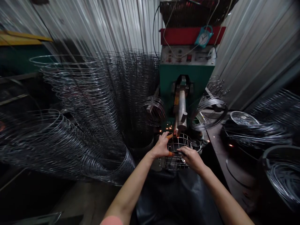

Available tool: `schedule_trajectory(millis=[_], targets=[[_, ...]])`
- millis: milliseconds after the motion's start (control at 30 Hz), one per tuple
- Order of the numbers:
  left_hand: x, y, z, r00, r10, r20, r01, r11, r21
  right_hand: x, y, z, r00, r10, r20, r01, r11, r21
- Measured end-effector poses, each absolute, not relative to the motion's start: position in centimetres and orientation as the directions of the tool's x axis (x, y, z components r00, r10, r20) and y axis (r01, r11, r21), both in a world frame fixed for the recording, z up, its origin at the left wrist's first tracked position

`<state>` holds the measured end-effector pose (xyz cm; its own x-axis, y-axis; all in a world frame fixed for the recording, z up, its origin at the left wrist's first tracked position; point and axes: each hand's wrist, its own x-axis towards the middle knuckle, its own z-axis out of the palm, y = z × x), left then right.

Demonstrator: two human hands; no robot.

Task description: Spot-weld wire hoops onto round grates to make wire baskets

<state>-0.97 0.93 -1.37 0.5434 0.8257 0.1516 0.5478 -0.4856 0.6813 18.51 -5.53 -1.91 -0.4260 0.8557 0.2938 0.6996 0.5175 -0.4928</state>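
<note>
A round wire basket (180,139) of welded metal mesh sits under the electrode arm (182,107) of a green spot welder (189,78). Sparks fly where the arm's tip meets the basket's far side. My left hand (160,147) grips the basket's left side, thumb and forefinger apart, with orange covers on their tips. On the near right side my right hand (192,158) is closed, its fingers pinched at the basket's wire. The fingertips partly hide what lies between them. A black apron (175,197) covers my lap just below the basket.
Tall stacks of wire rings and mesh (82,93) crowd the left. Wire coils (209,112) hang beside the welder. More wire lies on the right, near a black bucket (266,159) holding wire pieces. A blue clock (203,38) hangs on the welder's top.
</note>
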Motion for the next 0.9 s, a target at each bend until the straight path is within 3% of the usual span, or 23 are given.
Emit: schedule_trajectory(millis=[267, 367, 433, 500, 567, 600, 667, 733, 900], targets=[[-0.2, 2.3, -1.2, 0.458, 0.878, 0.139, 0.613, -0.425, 0.666, 18.2, -4.0, -2.2, -0.304, 0.892, 0.335, 0.767, 0.437, -0.47], [-0.2, 3.1, -1.3, 0.452, 0.872, 0.188, 0.601, -0.453, 0.659, 17.8, -3.4, -1.9, -0.185, 0.907, 0.377, 0.742, 0.381, -0.551], [-0.1, 3.2, -1.5, 0.445, 0.874, 0.196, 0.597, -0.453, 0.662, 17.7, -4.3, -2.1, -0.028, 0.925, 0.378, 0.681, 0.294, -0.67], [-0.1, 3.1, -1.7, 0.425, 0.885, 0.19, 0.606, -0.434, 0.666, 18.1, -6.2, -2.9, 0.138, 0.958, 0.25, 0.519, 0.145, -0.843], [0.0, 3.0, -1.9, 0.403, 0.892, 0.205, 0.615, -0.43, 0.661, 18.8, -8.5, -4.2, 0.225, 0.974, -0.035, 0.233, -0.089, -0.968], [0.0, 3.0, -1.9, 0.393, 0.893, 0.22, 0.62, -0.434, 0.654, 19.2, -9.7, -4.9, 0.218, 0.957, -0.192, 0.071, -0.212, -0.975], [0.1, 3.3, -1.7, 0.365, 0.901, 0.236, 0.64, -0.427, 0.639, 20.2, -11.7, -6.4, 0.149, 0.892, -0.427, -0.222, -0.391, -0.893], [0.1, 3.7, -1.4, 0.327, 0.917, 0.23, 0.667, -0.396, 0.632, 21.2, -13.1, -7.6, 0.075, 0.834, -0.547, -0.426, -0.469, -0.774], [0.2, 4.7, -1.2, 0.269, 0.94, 0.211, 0.69, -0.341, 0.638, 22.9, -14.5, -8.8, 0.04, 0.807, -0.589, -0.597, -0.454, -0.662]])
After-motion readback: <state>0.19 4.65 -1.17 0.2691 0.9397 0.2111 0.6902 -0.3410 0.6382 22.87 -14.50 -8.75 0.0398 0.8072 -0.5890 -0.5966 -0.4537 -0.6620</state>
